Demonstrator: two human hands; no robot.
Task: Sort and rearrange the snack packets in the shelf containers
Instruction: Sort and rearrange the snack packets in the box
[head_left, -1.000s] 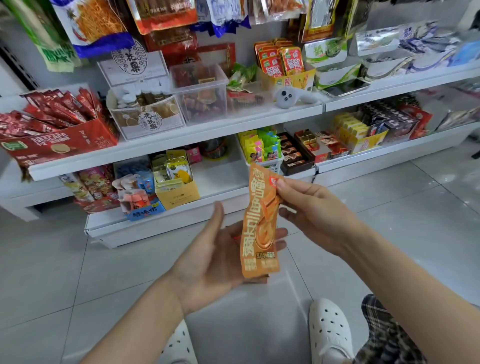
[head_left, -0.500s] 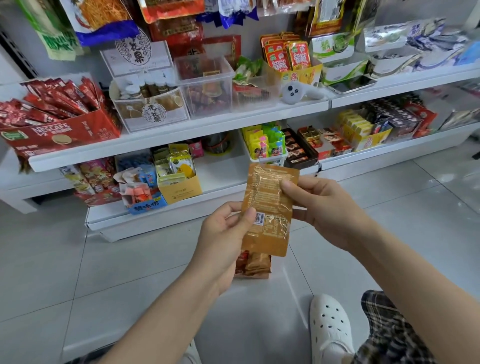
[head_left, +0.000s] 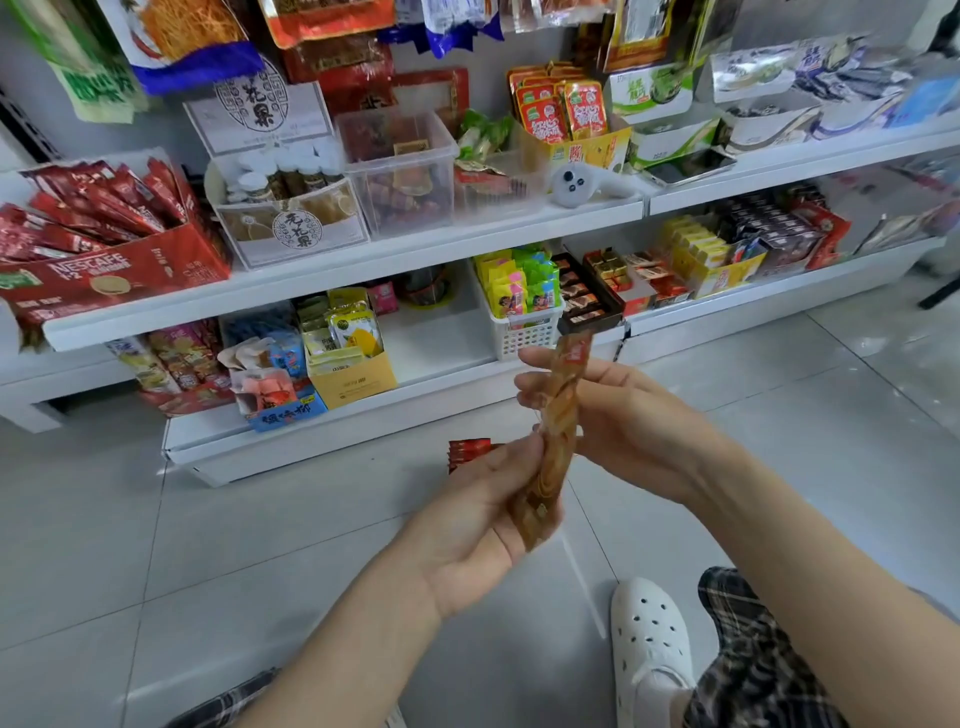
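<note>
An orange snack packet (head_left: 558, 441) stands almost edge-on to me, upright between both hands above the floor. My left hand (head_left: 483, 525) grips its lower half, thumb on the near side. My right hand (head_left: 628, 421) holds the upper part, with its fingers behind the packet. A red packet (head_left: 467, 450) peeks out behind my left hand's fingers; I cannot tell whether that hand holds it. Shelf containers stand beyond the hands: a clear plastic bin (head_left: 400, 171), a white basket (head_left: 524, 335) with yellow and green packets, and a yellow box (head_left: 353, 376) of packets.
Two white shelves (head_left: 363, 265) run across the view, full of snack boxes. A red Nescafe box (head_left: 104, 280) sits at the left and a white controller (head_left: 571, 182) on the upper shelf. Grey tiled floor lies below, with my white shoe (head_left: 649, 649) at lower right.
The packet has turned from showing its front, then its back with the barcode, to nearly edge-on. My left hand moved from under the packet to gripping its lower half.
</note>
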